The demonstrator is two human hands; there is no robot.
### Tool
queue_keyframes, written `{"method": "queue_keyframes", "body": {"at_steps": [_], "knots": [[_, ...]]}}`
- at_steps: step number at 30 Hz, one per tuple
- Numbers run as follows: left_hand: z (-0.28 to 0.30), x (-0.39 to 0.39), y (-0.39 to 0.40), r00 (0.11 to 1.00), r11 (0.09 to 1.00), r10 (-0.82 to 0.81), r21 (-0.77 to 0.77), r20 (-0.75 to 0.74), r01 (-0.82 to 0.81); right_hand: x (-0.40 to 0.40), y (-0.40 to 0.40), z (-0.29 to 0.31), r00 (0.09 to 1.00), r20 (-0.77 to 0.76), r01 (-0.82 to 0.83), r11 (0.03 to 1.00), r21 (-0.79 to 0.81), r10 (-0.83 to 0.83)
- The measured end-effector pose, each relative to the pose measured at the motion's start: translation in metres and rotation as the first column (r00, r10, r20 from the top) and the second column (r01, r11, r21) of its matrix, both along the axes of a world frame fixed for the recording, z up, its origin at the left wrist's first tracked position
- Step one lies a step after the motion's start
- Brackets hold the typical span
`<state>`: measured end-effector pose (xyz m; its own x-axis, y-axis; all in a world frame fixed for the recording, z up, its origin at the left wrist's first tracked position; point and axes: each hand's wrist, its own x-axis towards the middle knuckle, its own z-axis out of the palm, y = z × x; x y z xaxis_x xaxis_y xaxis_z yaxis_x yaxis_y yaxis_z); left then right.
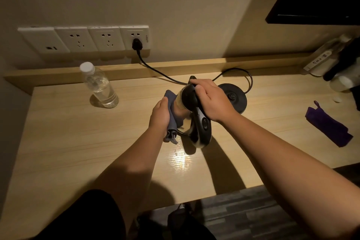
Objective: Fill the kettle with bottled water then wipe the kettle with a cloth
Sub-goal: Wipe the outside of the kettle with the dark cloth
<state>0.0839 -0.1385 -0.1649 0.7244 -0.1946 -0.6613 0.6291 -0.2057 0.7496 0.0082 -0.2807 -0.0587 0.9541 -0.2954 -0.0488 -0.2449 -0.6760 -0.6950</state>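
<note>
Setting: pale wood worktop (78, 142) against a beige wall, dim warm light; row of wall sockets (83, 39) upper left of frame.
Kettle (187, 107): steel body with black lid and handle, centre of frame, tipped with its top toward the wall; off its base.
Right hand (212, 99): closed over the black handle, fingers wrapped round it, thumb along the top.
Left hand (160, 117): closed round a folded blue-grey cloth (171, 121), pressing it against the kettle's left side.
Kettle base (233, 97): black disc, just right of the kettle, on the worktop; its cord (155, 71) runs to a plug in the rightmost socket.
Water bottle (100, 85): clear plastic, white cap on, upright, left of centre, well apart from the kettle; partly filled.
Purple pouch (329, 126): lying flat at right edge.
Far right: bottles and dark items, blurred, cannot tell more.
</note>
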Motion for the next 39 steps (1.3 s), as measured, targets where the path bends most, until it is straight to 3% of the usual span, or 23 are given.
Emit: {"method": "queue_keyframes", "body": {"at_steps": [9,14,16,19,22,29,34,36,39], "knots": [[0.024,0.007,0.033,0.951,0.962,0.135,-0.193,-0.277,-0.193,0.006,-0.014,0.005,0.984,-0.080,-0.161,0.986,-0.036,0.158],[0.052,0.002,0.071,0.942,0.916,0.131,-0.327,-0.309,-0.235,0.005,-0.015,0.016,0.968,-0.140,-0.213,0.977,-0.021,0.208],[0.059,-0.001,0.089,0.928,0.898,0.131,-0.354,-0.349,-0.260,0.005,-0.013,0.025,0.964,-0.177,-0.220,0.970,-0.102,0.200],[0.074,-0.008,0.116,0.917,0.877,0.090,-0.406,-0.388,-0.258,0.008,0.009,0.048,0.962,-0.154,-0.265,0.900,-0.347,0.223],[0.086,-0.010,0.144,0.925,0.916,-0.026,-0.380,-0.380,-0.130,0.012,0.051,0.070,0.917,-0.142,-0.399,0.842,-0.363,0.374],[0.116,-0.017,0.188,0.901,0.887,-0.345,-0.405,-0.265,0.220,0.020,0.124,0.070,0.710,-0.437,-0.593,0.803,0.051,0.552],[0.127,-0.019,0.214,0.819,0.809,-0.559,-0.303,-0.132,0.503,0.005,0.151,0.070,0.726,-0.378,-0.587,0.804,0.096,0.575],[0.133,-0.019,0.223,0.724,0.707,-0.690,-0.208,0.008,0.676,-0.005,0.162,0.073,0.756,-0.350,-0.559,0.823,0.095,0.554],[0.142,-0.025,0.237,0.438,0.460,-0.883,0.127,0.168,0.879,-0.019,0.171,0.076,0.811,-0.301,-0.507,0.860,0.066,0.501]]}}
